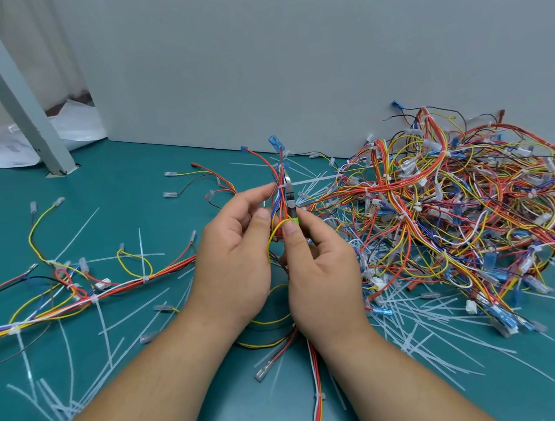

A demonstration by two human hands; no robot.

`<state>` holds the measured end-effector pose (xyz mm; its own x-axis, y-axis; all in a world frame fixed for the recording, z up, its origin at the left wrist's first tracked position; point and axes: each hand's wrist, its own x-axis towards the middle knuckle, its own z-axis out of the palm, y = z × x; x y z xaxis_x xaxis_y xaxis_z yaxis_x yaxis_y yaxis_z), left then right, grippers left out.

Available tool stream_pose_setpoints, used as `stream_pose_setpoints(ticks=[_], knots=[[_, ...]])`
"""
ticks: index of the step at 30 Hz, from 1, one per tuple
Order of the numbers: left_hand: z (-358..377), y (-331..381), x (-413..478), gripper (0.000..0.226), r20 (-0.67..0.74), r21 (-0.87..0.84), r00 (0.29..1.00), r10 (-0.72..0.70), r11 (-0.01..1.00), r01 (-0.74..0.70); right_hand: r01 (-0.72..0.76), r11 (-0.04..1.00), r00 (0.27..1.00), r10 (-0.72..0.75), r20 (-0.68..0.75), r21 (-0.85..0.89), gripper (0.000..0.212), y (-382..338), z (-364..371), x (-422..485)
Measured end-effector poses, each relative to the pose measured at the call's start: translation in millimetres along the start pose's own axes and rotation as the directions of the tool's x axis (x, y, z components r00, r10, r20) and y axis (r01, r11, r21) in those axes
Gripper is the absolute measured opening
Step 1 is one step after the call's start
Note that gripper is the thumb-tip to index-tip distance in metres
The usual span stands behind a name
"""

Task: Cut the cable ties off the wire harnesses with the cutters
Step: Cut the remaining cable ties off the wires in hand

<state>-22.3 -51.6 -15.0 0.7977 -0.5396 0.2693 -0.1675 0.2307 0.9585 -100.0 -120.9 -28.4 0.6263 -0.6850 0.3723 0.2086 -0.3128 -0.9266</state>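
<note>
Teal-green matting covers the table (140,195), with a plain grey wall panel (289,58) standing along its far edge and a grey metal post (14,89) at the far left corner. Near the middle of the table, the left hand (236,257) holds a slim harness of red, blue and yellow wires (277,210) upright, fingers and thumb curled round it. The right hand (322,273) grips small cutters with green handles (290,197), thumb pressed on a handle. Their metal head lies against a white cable tie (281,187) cinched round the held harness, its tail sticking out to the right; whether the blades have closed cannot be told. A big tangled pile of multicoloured wire harnesses (454,211) fills the right side up to the far edge. Another long harness (75,295) lies stretched toward the left edge. Loose white cut ties (423,318) are strewn over the near part.
</note>
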Motion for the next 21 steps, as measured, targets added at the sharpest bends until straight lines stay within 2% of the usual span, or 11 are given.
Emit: stream_pose_setpoints(ticks=[4,7,11,15,19,21], knots=[[-0.4,0.5,1.3,0.031,-0.059,-0.016,0.998,0.003,1.0,-0.004,-0.046,0.995,0.999,0.046,-0.001,0.083,0.028,-0.6,0.1,0.2],[-1.3,1.0,1.0,0.034,-0.081,-0.026,0.997,0.01,1.0,-0.012,-0.086,0.988,0.996,0.09,-0.027,0.128,0.024,3.2,0.6,0.0],[-0.9,1.5,0.0,0.036,-0.082,-0.01,0.996,0.023,1.0,-0.024,-0.127,0.987,0.99,0.132,-0.05,0.103,0.039,5.7,1.1,1.2],[0.0,1.5,-0.7,0.031,-0.077,-0.012,0.997,0.011,1.0,-0.012,-0.095,0.993,0.993,0.1,-0.056,0.072,0.024,4.1,2.2,1.1],[2.2,2.5,-0.6,0.011,-0.064,-0.013,0.998,0.017,1.0,-0.018,-0.036,0.999,0.998,0.035,-0.061,-0.018,0.023,1.8,0.7,-0.2],[3.2,2.6,-0.3,0.011,-0.051,-0.044,0.999,0.002,0.999,-0.004,-0.029,0.999,0.998,0.026,-0.057,-0.045,0.023,2.4,0.5,-0.3]])
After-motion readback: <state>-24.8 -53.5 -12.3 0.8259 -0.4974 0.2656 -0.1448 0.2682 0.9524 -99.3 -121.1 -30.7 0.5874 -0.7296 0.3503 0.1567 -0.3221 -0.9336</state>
